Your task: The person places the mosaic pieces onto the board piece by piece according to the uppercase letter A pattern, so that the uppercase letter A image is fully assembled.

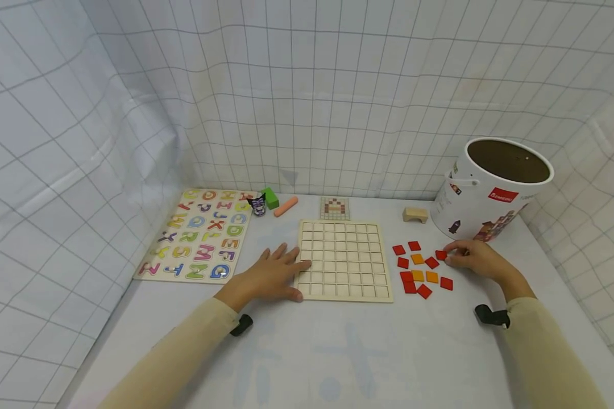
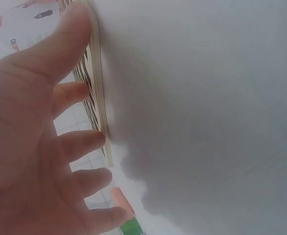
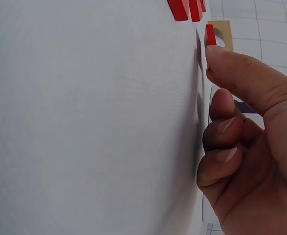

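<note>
Red tile [image 1: 441,255]: square, right of grid board [image 1: 344,262], points left from fingertips.
Right hand [image 1: 474,259]: pinches tile.
Left hand [image 1: 272,275]: spread, touches board.
Right wrist view: shows tile's thin side; head view, its top.

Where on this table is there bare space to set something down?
Widest: the near table, between the two sleeves, in front of the grid board. A smaller patch lies between the picture card and the arched block. It's crowded right of the grid board, where tiles lie beside the right hand.
</note>
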Tool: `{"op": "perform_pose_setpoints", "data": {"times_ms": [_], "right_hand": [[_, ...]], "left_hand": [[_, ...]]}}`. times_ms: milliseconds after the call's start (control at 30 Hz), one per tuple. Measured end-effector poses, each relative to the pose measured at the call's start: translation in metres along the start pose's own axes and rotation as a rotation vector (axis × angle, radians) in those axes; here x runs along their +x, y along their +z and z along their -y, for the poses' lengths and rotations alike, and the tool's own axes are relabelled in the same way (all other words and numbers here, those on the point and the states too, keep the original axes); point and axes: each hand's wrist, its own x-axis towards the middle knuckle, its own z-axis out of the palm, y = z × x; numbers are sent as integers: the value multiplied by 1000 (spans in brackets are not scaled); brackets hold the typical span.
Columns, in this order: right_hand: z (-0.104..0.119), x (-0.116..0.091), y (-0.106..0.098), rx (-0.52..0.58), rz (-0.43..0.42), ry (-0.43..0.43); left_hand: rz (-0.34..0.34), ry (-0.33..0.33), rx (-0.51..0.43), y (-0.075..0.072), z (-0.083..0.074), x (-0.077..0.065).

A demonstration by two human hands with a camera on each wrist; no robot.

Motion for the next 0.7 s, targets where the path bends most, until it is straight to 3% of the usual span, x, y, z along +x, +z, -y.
{"op": "perform_pose_setpoints", "data": {"times_ms": [233,400,700], "right_hand": [[12,9,1,21,-26,-11],[49,33,7,42,-28,-64],[121,91,41,54,-21,-241]], "left_hand": [[20,-26,4,-3,-3,0],[15,-48,37,-7,-2,1],[52,-75,23,-12,-15,7]]}}
